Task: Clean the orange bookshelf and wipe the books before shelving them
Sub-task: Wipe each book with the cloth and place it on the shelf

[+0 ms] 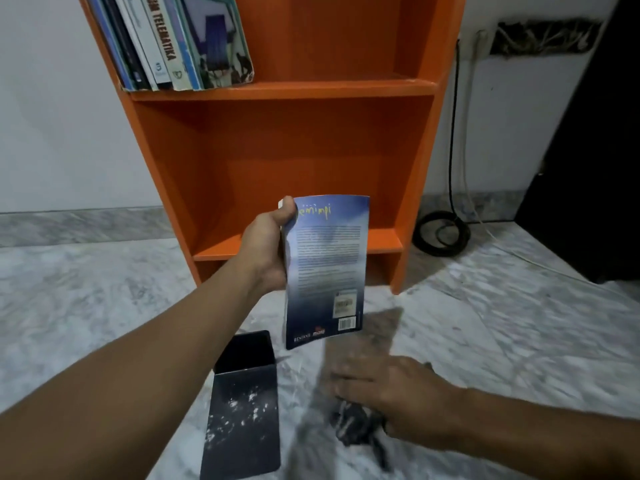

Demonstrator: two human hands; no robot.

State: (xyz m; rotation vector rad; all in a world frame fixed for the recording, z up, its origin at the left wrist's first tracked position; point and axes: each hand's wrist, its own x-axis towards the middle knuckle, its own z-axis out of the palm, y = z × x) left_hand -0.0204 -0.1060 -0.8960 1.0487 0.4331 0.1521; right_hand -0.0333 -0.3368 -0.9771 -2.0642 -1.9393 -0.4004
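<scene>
My left hand (266, 251) grips a blue paperback book (325, 268) by its spine edge and holds it upright, back cover toward me, in front of the orange bookshelf (277, 89). The lower shelf compartment behind the book holds nothing. Several books (173, 39) lean together on the upper shelf at the left. My right hand (391, 389) is low on the floor, blurred, fingers curled on a dark grey cloth (353, 420) below the book.
A black open-topped box (242, 403) with white smudges stands on the marble floor (104, 306) near my left forearm. A coiled black cable (441, 233) lies right of the shelf, with a dark piece of furniture (588, 168) beyond it.
</scene>
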